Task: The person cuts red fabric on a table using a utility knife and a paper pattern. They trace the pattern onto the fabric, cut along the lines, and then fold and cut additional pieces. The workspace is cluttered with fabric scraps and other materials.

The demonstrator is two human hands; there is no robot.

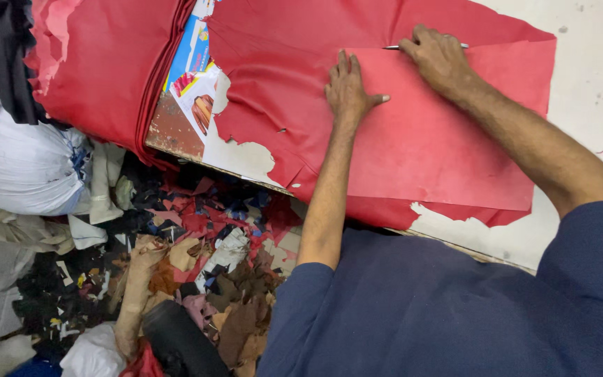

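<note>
Left hand (347,87) is flat, fingers spread wide, pressing down on the red sheet (413,139); right hand (440,57) is closed narrow around a thin metal tool (394,47), its tip resting on the sheet along the far edge of a lighter red piece (455,132) lying on top. From here I can't tell whether that tool is a pen or a blade. Nearest to me is the dark blue shirt (413,307), then the near edge of the table (567,237), with the red material hanging just over it. As I judge it, doing this stroke well means keeping that left palm heavy and close to the tool, so the top piece doesn't creep, and drawing the tip steadily along the edge rather than jabbing. To the left, below the table, I see a heap of scraps (197,265) in red, brown and blue, and a white bundle (22,167) beside it. Further out, the sheet is torn, showing a printed paper (193,77) underneath, and more red material (99,70) is folded at the far left.
</note>
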